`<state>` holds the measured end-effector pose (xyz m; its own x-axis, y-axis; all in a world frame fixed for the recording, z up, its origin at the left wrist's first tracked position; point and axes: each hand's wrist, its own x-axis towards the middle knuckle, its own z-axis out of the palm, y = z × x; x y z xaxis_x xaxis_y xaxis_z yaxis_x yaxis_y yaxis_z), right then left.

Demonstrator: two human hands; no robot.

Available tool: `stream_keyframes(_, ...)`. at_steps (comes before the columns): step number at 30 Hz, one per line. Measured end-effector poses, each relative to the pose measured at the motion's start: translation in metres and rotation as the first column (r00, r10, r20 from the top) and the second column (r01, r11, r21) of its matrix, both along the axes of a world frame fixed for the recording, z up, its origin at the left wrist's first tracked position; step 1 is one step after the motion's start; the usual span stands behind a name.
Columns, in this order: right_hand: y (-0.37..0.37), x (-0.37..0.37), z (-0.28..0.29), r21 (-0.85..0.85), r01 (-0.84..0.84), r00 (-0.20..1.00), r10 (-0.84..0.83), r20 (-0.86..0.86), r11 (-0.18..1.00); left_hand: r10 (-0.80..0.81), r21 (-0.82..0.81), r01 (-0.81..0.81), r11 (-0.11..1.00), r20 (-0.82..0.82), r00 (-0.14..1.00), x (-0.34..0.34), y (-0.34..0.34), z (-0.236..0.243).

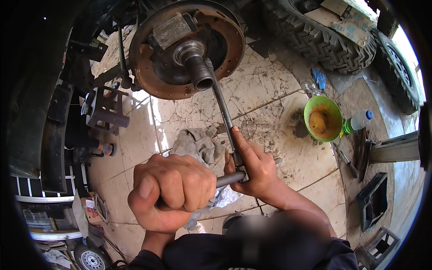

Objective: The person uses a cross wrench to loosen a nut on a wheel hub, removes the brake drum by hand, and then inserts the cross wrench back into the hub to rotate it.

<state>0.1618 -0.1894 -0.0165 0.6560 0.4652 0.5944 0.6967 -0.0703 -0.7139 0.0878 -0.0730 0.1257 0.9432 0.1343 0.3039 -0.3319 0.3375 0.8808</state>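
A rusty brake assembly (143, 72) with a round backing plate stands at the top, and a hollow axle spindle (196, 72) juts from its middle. A long T-handled wrench (222, 102) runs from beside the spindle down toward me. My left hand (173, 191) is closed in a fist round the left end of its crossbar (230, 178). Around the lower shaft, where the crossbar passes through, my right hand (257, 164) is wrapped, with the index finger along the shaft. The wrench's far tip meets the assembly beside the spindle; its exact seat is hard to see.
Grey rags (195, 145) lie on cracked tiles below the hub. A green bowl (323, 118), a bottle (360, 120) and a screwdriver (350, 164) are at right. Large tyres (333, 49) stand at the upper right, a plastic stool (108, 110) at left.
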Motion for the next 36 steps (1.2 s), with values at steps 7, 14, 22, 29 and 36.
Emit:
stream_keyframes(7, 0.011, -0.008, -0.029, 0.244, -0.057, 0.992, 0.083, -0.099, 0.968, -0.002, 0.353, 0.043, 0.935, -0.115, 0.993, 0.019, -0.013, -0.01)
stream_keyframes(14, 0.012, -0.001, -0.04, 0.311, 0.066, 0.997, -0.053, -0.052, 0.948, -0.139, 0.29, 0.192, 0.937, -0.195, 0.971, 0.056, -0.04, -0.018)
stream_keyframes(22, 0.024, -0.021, -0.056, 0.363, 0.144, 0.984, -0.094, -0.151, 0.921, -0.064, 0.514, 0.213, 0.831, -0.293, 0.954, 0.098, -0.074, -0.02)
stream_keyframes(29, -0.024, -0.008, -0.05, 0.432, 0.08, 0.918, 0.103, -0.383, 0.898, -0.197, 0.481, 0.136, 0.866, 0.078, 0.977, 0.085, -0.052, -0.053)
stream_keyframes(36, -0.104, -0.029, -0.046, 0.135, -0.024, 0.716, 0.112, -0.689, 0.99, 0.647, 0.267, -0.589, 0.763, -0.328, 0.689, 0.034, -0.003, -0.175)
